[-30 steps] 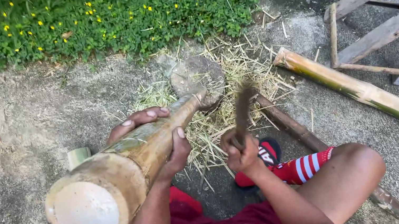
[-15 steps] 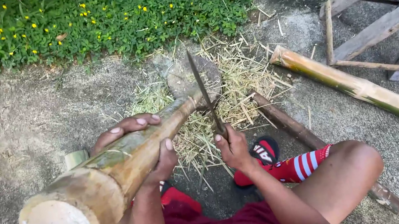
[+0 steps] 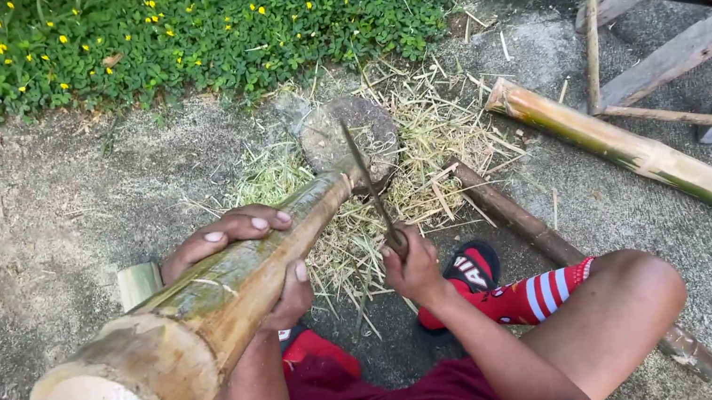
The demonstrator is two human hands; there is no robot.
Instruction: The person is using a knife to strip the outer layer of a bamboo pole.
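Observation:
A thick bamboo pole (image 3: 204, 319) runs from its cut hollow end near the camera to a round wooden block (image 3: 349, 134) on the ground. My left hand (image 3: 237, 262) wraps around the pole near its middle. My right hand (image 3: 411, 263) grips the handle of a long dark blade (image 3: 367, 184), which stands upright beside the pole's far end, just over the block. My bent right leg in a red striped sock (image 3: 528, 296) rests below the hand.
Straw-like bamboo shavings (image 3: 425, 156) lie around the block. A second bamboo pole (image 3: 655, 162) and a dark stick (image 3: 511, 214) lie to the right. A wooden frame (image 3: 696, 3) stands at the top right. Green plants with yellow flowers (image 3: 158, 31) border the far side.
The blade swung up from a blurred slant to upright and now stands closer to the pole's tip. The near end of the pole shifted slightly left and down.

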